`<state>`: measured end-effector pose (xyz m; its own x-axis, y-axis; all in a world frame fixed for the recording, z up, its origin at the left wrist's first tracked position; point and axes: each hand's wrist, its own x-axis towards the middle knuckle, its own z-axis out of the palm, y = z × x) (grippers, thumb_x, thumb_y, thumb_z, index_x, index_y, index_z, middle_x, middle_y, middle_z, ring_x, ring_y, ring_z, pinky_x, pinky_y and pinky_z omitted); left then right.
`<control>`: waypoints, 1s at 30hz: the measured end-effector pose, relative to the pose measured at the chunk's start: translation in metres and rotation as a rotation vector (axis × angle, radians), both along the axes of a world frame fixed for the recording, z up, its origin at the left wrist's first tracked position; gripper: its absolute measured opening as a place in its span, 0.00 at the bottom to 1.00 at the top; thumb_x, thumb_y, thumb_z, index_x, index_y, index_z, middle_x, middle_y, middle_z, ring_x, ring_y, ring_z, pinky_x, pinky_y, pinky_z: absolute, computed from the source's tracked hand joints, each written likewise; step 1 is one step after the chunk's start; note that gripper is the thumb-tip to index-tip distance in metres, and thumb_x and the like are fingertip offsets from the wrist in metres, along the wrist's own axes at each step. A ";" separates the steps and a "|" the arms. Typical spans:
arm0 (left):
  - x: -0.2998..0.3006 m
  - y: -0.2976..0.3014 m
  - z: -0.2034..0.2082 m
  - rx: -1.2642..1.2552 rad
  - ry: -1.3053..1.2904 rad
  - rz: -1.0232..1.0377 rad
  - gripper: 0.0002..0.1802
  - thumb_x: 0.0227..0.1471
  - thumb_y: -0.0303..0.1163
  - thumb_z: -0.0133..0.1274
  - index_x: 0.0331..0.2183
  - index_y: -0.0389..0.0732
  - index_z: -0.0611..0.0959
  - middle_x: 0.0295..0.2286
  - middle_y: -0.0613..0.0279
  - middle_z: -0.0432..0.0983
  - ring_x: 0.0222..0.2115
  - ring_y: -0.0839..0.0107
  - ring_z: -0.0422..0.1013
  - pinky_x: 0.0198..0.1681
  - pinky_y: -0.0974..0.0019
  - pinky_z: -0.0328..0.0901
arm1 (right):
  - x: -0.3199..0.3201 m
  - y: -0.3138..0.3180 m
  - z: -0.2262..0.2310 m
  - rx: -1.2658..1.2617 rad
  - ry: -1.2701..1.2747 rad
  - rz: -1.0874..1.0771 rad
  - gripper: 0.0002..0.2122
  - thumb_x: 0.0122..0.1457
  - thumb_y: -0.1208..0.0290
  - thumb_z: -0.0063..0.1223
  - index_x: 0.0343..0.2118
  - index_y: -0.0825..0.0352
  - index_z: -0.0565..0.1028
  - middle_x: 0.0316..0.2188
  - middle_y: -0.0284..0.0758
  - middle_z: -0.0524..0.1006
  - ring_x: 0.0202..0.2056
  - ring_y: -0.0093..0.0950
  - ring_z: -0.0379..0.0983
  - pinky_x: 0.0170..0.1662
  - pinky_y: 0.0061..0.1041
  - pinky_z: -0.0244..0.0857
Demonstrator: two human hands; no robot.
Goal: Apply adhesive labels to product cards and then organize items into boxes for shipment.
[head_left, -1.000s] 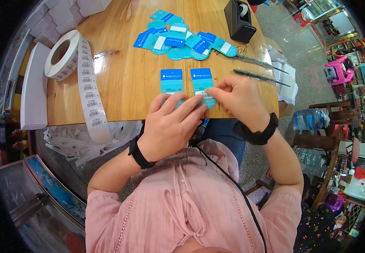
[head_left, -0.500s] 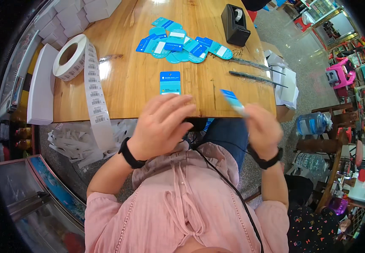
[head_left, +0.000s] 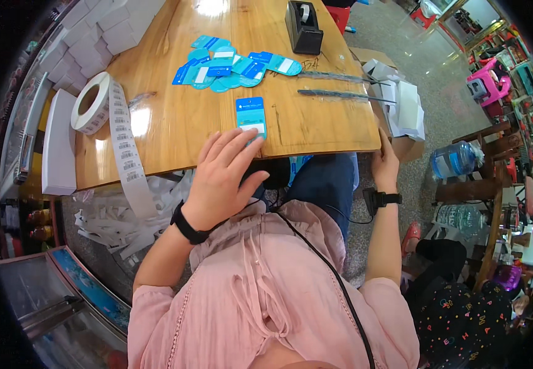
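My left hand (head_left: 220,175) is open, its fingers stretched out and the fingertips on the lower end of a blue and teal card (head_left: 251,115). That card lies flat near the table's front edge, with a hole at its top and a white label low down. Off the table's right front corner is my right hand (head_left: 386,165), thumb and a finger apart; its other fingers are partly hidden, and I see no card in it. A loose pile of similar blue and teal cards (head_left: 223,69) lies farther back on the wooden table (head_left: 186,129).
At the left are a roll of barcode labels (head_left: 91,101), its strip hanging off the edge, a long white box (head_left: 61,147) and stacked white boxes (head_left: 116,24). A black tape dispenser (head_left: 304,31) and two dark thin strips (head_left: 340,95) lie right. Beyond the table sits a carton (head_left: 407,111) of white pieces.
My right hand has swung right to the table's corner, and the card it held is out of sight. My left fingers have come down onto the card's label. The view has shifted slightly.
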<state>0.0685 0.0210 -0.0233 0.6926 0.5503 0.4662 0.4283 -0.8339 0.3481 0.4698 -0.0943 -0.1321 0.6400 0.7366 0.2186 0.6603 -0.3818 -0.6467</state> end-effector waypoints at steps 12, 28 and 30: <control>-0.149 -0.025 -0.005 0.040 -0.356 0.642 0.20 0.60 0.29 0.62 0.53 0.35 0.83 0.51 0.50 0.79 0.53 0.56 0.73 0.59 0.58 0.65 | -0.045 -0.017 0.036 0.870 0.390 -0.184 0.12 0.73 0.69 0.53 0.54 0.70 0.77 0.40 0.38 0.82 0.34 0.22 0.75 0.36 0.22 0.72; -0.166 -0.010 -0.032 -0.781 -0.889 0.546 0.12 0.63 0.28 0.61 0.46 0.32 0.85 0.39 0.65 0.84 0.35 0.80 0.76 0.40 0.73 0.70 | -0.347 0.127 0.116 0.661 -0.125 1.180 0.06 0.54 0.78 0.65 0.35 0.66 0.83 0.35 0.39 0.84 0.34 0.40 0.80 0.38 0.36 0.75; -0.165 -0.011 -0.032 -0.681 -0.757 0.599 0.09 0.62 0.25 0.60 0.44 0.33 0.86 0.37 0.64 0.84 0.34 0.78 0.75 0.40 0.71 0.70 | -0.367 0.141 0.106 0.601 -0.178 1.177 0.05 0.54 0.73 0.65 0.34 0.65 0.83 0.33 0.38 0.83 0.34 0.39 0.80 0.40 0.36 0.75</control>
<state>-0.0968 0.0104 -0.0554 -0.0870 0.9874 0.1319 0.1808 -0.1145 0.9768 0.1024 0.0471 -0.0258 -0.3775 0.5876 0.7157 0.4900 0.7826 -0.3841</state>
